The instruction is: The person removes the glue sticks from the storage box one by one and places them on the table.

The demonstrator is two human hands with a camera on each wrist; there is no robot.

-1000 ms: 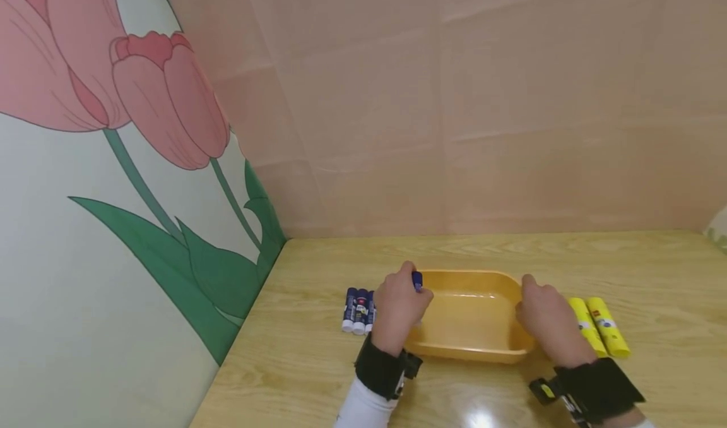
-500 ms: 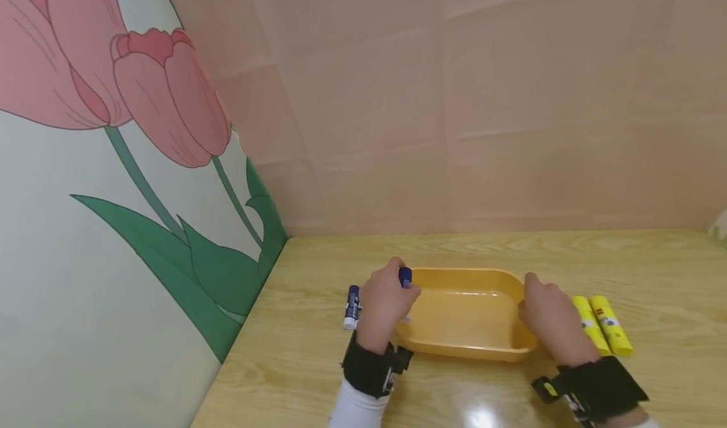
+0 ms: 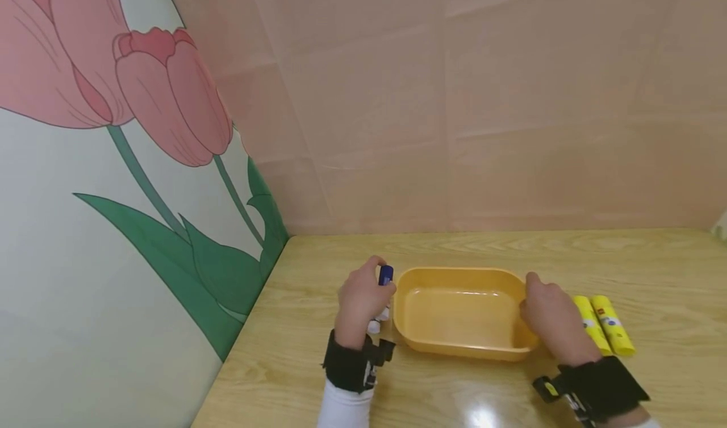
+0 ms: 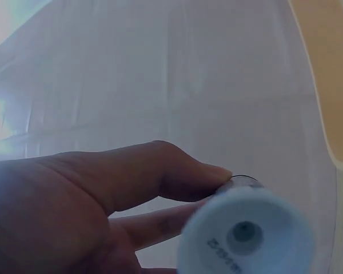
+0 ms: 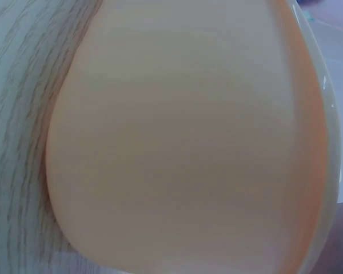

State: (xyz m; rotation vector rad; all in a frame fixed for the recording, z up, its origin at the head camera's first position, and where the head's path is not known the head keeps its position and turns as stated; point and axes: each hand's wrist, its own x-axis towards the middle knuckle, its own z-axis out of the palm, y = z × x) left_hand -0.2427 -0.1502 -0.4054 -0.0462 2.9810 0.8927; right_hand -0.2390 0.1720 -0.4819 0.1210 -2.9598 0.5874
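My left hand (image 3: 363,298) pinches a glue stick (image 3: 385,275) with a dark blue cap, left of the yellow plastic basin (image 3: 460,346). In the left wrist view the round white base of the glue stick (image 4: 283,228) faces the camera, with thumb and fingers about its far part. White ends of glue sticks (image 3: 373,327) show below the hand, which hides the rest of them. On the basin's right end, my right hand (image 3: 549,317) grips the rim. The right wrist view is filled by the basin's wall (image 5: 188,142); nothing is seen inside it from the head.
Two yellow tubes with white labels (image 3: 610,326) lie side by side right of my right hand, partly covered by it. Beyond the wooden table (image 3: 284,352) hangs a pinkish cloth (image 3: 363,100). A tulip-printed panel (image 3: 136,257) stands along the left side.
Holding the glue stick, my left hand has moved left, away from over the basin's left end to above the other glue sticks. My right hand stays on the basin's rim.
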